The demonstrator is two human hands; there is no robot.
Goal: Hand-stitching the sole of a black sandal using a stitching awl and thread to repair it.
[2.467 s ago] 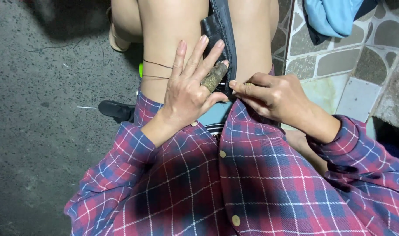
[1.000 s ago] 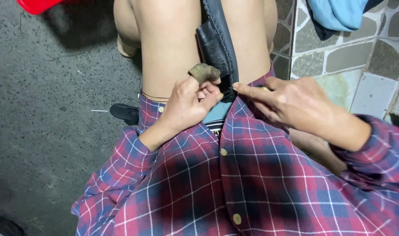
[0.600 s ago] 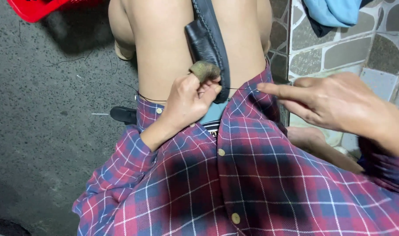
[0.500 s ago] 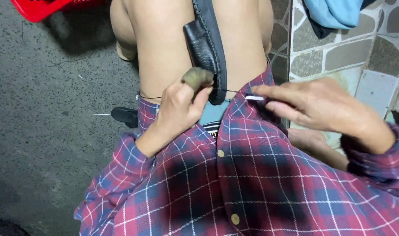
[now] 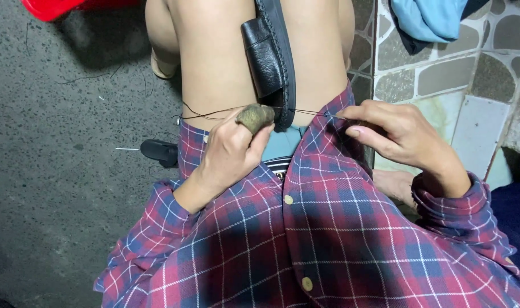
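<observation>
A black leather sandal [image 5: 269,54] stands clamped between my bare knees. My left hand [image 5: 231,154] is curled against its lower end, and the thumb wears an olive-brown guard [image 5: 255,117] pressed to the sole's edge. A thin dark thread [image 5: 214,113] runs taut across my thigh and past the sandal to my right hand [image 5: 394,134]. That hand pinches the thread, or a needle on it, between thumb and forefinger just right of the sandal. Both arms are in red and blue plaid shirt sleeves [image 5: 328,239].
A red plastic item [image 5: 49,7] lies on the grey concrete floor [image 5: 54,171] at the top left. A small black object [image 5: 160,151] rests on the floor by my left leg. A tiled wall [image 5: 442,74] stands at the right, with a blue cloth [image 5: 431,20] on it.
My left hand went from spread fingers to a curled grip with the thumb on the sandal. My right hand swung out to the right, then returned, and the thread is now taut.
</observation>
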